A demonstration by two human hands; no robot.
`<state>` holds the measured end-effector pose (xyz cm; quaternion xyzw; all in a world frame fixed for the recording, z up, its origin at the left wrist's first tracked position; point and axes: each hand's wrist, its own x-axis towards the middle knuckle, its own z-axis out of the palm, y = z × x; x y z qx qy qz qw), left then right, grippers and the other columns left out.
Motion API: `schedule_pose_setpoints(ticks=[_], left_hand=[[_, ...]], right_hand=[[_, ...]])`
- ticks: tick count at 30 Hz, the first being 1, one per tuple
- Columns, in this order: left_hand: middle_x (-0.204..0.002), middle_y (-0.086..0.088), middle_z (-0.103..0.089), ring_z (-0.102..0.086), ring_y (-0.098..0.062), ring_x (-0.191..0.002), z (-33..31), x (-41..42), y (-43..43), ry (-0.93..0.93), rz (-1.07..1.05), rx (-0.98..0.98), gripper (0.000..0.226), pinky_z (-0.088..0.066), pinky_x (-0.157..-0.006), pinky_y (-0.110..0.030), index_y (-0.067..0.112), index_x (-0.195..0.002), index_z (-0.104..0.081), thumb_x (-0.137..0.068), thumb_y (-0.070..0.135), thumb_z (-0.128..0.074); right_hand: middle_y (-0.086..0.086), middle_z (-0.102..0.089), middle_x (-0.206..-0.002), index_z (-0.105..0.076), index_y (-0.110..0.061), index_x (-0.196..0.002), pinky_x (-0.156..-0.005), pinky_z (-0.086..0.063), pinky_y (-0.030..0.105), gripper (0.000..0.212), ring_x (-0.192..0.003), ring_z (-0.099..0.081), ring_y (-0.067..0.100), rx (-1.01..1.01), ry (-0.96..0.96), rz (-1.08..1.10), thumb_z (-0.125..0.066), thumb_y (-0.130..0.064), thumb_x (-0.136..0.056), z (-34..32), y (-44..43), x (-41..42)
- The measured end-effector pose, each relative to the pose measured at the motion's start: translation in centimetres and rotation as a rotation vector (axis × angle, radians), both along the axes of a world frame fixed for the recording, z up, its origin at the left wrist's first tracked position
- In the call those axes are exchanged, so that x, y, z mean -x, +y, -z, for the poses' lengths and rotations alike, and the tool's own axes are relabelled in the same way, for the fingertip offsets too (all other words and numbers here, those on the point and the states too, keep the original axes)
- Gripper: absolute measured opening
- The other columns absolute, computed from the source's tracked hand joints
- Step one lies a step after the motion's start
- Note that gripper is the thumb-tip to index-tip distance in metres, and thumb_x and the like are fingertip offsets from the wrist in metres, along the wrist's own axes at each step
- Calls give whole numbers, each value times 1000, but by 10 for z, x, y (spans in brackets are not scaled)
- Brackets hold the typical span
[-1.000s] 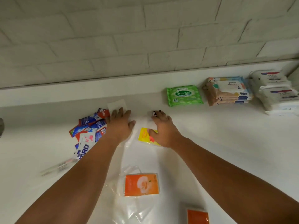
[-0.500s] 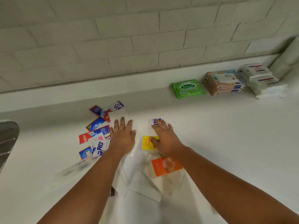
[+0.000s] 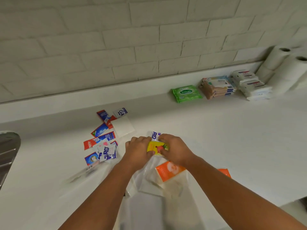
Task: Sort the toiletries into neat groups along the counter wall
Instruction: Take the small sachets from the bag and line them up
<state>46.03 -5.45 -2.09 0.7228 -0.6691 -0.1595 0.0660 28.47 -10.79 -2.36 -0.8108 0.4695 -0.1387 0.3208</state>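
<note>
Yellow sachet (image 3: 156, 146) now clamped by L grip (image 3: 137, 150) + R grip (image 3: 176, 151); 0.5 s ago both flat, apart.

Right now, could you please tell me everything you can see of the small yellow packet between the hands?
The yellow packet is a small, flat, glossy sachet, apparently plastic film, with red print and a red-and-green fruit-like picture on its upturned face. The left hand and right hand pinch its opposite sides, thumbs at its near edge. It sits at the far end of a clear plastic bag. A white sachet with purple letters juts out beyond its far edge.
</note>
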Motion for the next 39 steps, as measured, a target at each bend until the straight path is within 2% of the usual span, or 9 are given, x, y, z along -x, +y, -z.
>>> schedule_pose_setpoints(ticks=[7,11,14,18,22,29,33,35,39], left_hand=[[-119,2,-55,-47,-21,-115,-11,3,-5,-20,30,-46,42,-35,-95,-39,37,-126,-58,-86,45,-69],[-105,2,-58,-57,-20,-99,-20,2,-13,202,-2,8,23,-46,-83,-33,30,-109,-64,-87,30,-72],[-95,6,-65,-60,-14,-85,-32,7,-19,313,-42,25,16,-44,-67,-24,29,-101,-65,-87,25,-73],[-84,6,-69,-62,-12,-75,-40,19,-36,444,-123,53,10,-42,-58,-13,29,-95,-70,-87,24,-73],[-67,7,-69,-58,-4,-57,-44,42,-54,767,-289,-35,6,-46,-61,-23,20,-92,-75,-87,24,-75],[-64,1,-61,-48,-9,-57,-37,74,-84,957,-358,-145,6,-44,-61,-23,20,-89,-80,-86,22,-76],[-68,-12,-66,-51,-20,-58,-31,84,-112,1070,-543,-46,2,-48,-67,-31,11,-85,-78,-84,11,-77],[-65,-12,-67,-53,-21,-58,-25,84,-133,1066,-658,28,3,-49,-68,-36,11,-84,-75,-83,10,-78],[-67,-4,-72,-63,-18,-57,-16,73,-180,945,-760,127,18,-56,-70,-35,12,-89,-74,-77,23,-83]], right_hand=[[3,-65,-121,-65,-13,-122,-94,-44,24,42,-108,-61,19,25,9,57,-74,-19,-82,-3,7,8],[-4,-68,-97,-69,-18,-108,-77,-46,21,25,-88,-61,15,-4,-27,69,-72,-18,-83,-5,1,17],[-14,-61,-76,-70,-21,-97,-66,-40,10,20,-71,-56,4,-122,-206,185,-75,-12,-80,-9,-13,30],[0,-69,-86,-68,-12,-102,-70,-54,26,21,-74,-65,12,-348,-555,329,-74,-4,-83,-22,-38,47],[7,-72,-87,-63,-10,-108,-73,-58,35,20,-81,-70,23,-526,-808,461,-66,-2,-90,-32,-65,58],[10,-72,-92,-68,-18,-94,-86,-55,52,14,-83,-69,27,-493,-739,464,-72,-8,-84,-32,-121,66],[-1,-69,-101,-65,-22,-107,-90,-56,47,33,-96,-70,24,-435,-652,508,-66,-34,-76,-30,-143,56],[-2,-69,-106,-65,-20,-115,-92,-55,43,34,-100,-67,24,-430,-587,497,-61,-29,-82,-26,-150,50],[-2,-66,-87,-71,-17,-101,-62,-45,18,27,-72,-57,15,-441,-484,352,-49,-6,-90,-26,-160,41]])
